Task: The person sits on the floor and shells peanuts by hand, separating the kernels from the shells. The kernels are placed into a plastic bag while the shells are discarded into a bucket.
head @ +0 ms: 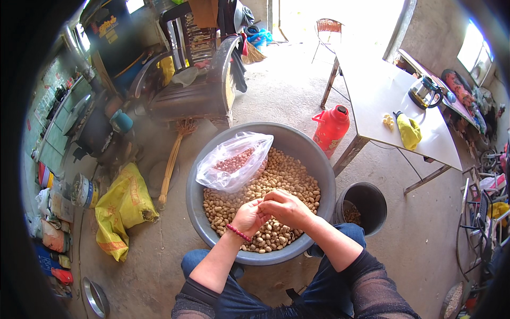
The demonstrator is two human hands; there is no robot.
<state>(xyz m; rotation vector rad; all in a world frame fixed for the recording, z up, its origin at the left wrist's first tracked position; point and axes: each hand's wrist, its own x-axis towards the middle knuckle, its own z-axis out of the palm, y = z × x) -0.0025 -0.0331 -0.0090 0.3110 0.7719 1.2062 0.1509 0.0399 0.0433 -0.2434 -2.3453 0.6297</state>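
My left hand (251, 218), with a red bead bracelet (239, 232) at its wrist, and my right hand (289, 208) meet at the fingertips. Their curled fingers hide whatever may be between them. Below them, unshelled peanuts (295, 171) fill much of a large grey plastic tub (327, 175). On the peanuts at the tub's far left side rests a clear plastic bag (255, 139), its mouth spread, holding red-skinned shelled peanuts (235, 160). To the right of the tub, a dark bucket (376, 211) has what look like peanut shells (352, 215) at its bottom.
A red thermos flask (332, 127) stands between the tub and a white-topped table (382, 91), which bears a glass teapot (424, 93) and a yellow-green cloth item (409, 131). Left lie a straw broom (172, 163) and a yellow woven sack (123, 207). A wooden armchair (187, 97) stands beyond.
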